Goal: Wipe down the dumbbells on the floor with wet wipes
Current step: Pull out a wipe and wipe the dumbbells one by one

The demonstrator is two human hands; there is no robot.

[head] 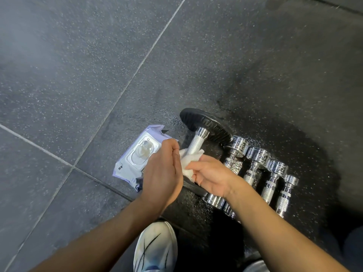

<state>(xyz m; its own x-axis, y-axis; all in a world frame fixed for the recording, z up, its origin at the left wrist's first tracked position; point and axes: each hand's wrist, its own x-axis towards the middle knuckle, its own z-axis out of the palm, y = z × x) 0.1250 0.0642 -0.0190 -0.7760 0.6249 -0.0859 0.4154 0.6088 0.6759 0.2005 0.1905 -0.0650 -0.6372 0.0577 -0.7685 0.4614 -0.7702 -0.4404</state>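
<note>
wipe [187, 163] covers dumbbell [196, 142] handle; near plate mostly hidden.

White shoe [157, 250] on speckled floor [78, 65]

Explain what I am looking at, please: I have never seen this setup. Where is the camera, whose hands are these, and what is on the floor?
There is no machine here. A person works with bare hands, and the single camera sits on their head, looking forward and down. The left hand and right hand meet at a white wipe wrapped around the knurled metal handle of the large black-ended dumbbell. The right hand grips the wipe. The left hand lies against it, but its grip is hidden. On the dark speckled floor, a pack of wet wipes with a wipe poking out lies left of that dumbbell. Four small chrome dumbbells lie in a row to its right. A white shoe shows at the bottom.
</note>
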